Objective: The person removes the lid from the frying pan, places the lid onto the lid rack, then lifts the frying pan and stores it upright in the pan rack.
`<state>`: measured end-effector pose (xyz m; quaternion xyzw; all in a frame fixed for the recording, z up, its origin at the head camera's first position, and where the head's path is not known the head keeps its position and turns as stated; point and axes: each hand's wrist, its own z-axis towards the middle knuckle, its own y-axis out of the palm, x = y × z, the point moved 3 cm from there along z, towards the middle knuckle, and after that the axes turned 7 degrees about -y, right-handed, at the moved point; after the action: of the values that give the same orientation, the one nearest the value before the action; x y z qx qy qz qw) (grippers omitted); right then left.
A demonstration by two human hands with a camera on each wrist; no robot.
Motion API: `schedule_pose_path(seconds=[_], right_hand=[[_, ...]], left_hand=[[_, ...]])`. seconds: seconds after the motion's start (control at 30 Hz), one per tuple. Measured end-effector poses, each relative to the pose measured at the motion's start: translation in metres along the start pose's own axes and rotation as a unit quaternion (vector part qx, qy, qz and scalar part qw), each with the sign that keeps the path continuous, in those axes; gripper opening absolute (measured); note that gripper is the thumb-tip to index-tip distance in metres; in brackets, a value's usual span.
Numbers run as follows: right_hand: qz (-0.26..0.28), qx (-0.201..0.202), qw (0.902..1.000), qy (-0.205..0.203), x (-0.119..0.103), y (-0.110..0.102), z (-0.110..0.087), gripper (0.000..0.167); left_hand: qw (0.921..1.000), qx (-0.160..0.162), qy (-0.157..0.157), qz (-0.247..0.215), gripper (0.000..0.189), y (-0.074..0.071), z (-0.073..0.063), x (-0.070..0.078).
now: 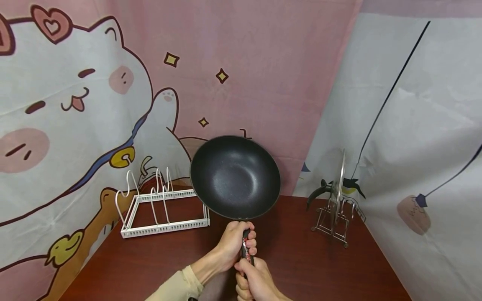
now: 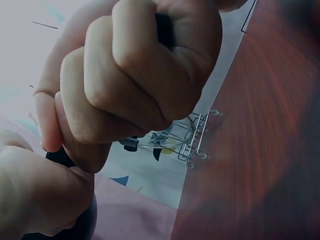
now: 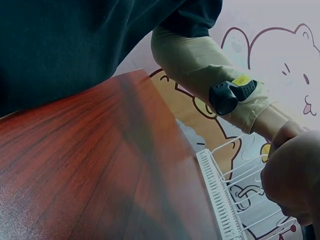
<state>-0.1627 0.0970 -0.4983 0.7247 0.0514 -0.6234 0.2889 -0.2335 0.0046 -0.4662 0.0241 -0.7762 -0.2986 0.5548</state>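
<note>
A black wok (image 1: 235,177) is held up in front of me over the table, its dark inner side facing me. Its black handle (image 1: 245,246) points down toward me. Nearer the pan, my left hand (image 1: 233,242) grips the upper part of the handle. My right hand (image 1: 256,278) holds the lower end, just below the left one. Curled fingers of the right hand (image 2: 130,75) fill the middle of the left wrist view, with the left hand (image 2: 42,190) at its lower left.
On the left of the brown table (image 1: 293,267) stands a white rack (image 1: 165,228) with upright wire dividers. A small metal wire rack (image 1: 339,228) on the right holds a glass lid (image 1: 337,192) on edge; a black handle sticks out there. Printed cloth (image 1: 263,62) hangs behind.
</note>
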Motion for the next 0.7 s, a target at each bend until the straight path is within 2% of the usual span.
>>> schedule_pose_path(seconds=[0.53, 0.7], right_hand=[[0.016, -0.027, 0.9995, 0.002, -0.001, 0.006, 0.008, 0.049], [0.026, -0.047, 0.9985, 0.000, -0.002, 0.008, 0.011, 0.051]], left_hand=[[0.9997, 0.009, 0.019, 0.016, 0.007, -0.007, -0.004, 0.010], [0.9993, 0.012, 0.024, 0.024, 0.008, -0.009, -0.007, 0.015]])
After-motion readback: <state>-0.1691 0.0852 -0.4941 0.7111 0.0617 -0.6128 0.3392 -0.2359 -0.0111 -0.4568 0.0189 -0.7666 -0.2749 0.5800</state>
